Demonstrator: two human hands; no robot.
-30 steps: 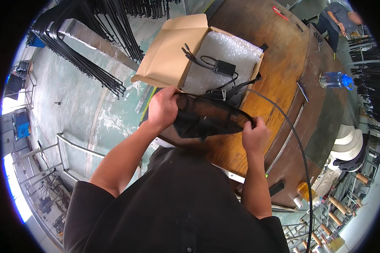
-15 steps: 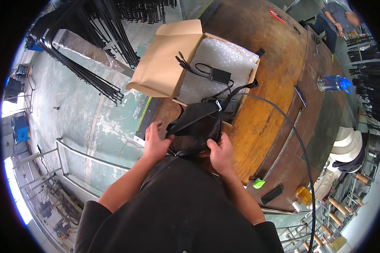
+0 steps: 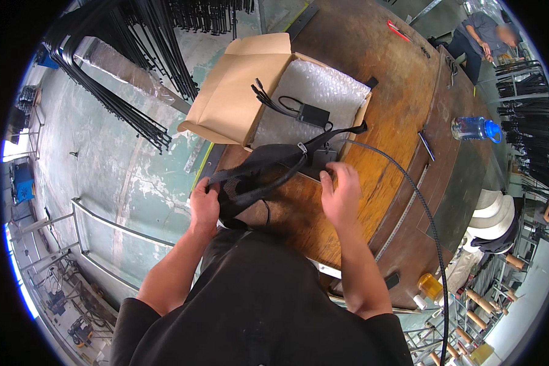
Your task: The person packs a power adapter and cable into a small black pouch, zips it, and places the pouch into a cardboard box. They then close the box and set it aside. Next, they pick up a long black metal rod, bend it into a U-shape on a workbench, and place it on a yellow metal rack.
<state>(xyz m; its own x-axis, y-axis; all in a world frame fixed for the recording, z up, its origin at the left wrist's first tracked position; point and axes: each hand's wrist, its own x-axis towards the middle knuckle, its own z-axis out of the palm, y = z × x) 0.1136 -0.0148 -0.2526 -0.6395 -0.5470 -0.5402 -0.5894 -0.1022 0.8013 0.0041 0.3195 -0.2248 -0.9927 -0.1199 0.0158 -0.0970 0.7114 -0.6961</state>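
Observation:
My left hand is closed on the near left edge of a black fabric bag with a mesh part, straps and a pale metal zip pull. The bag hangs over the table edge, and one strap reaches right across the carton. My right hand is off the bag, its thumb and fingers apart with nothing between them. Just beyond it lies a dark box-shaped piece. An open brown carton holds bubble wrap, on which rests a black power adapter with several cable ends.
A braided black cable arches over the wooden table and down its right side. Around it are a tape measure blade, a pen, a phone and a blue-capped bottle. Another person is at the far right.
My right hand has let go of the bag and moved right and away from me. My left hand has shifted slightly left, still holding the bag, which has been pulled left and flattened.

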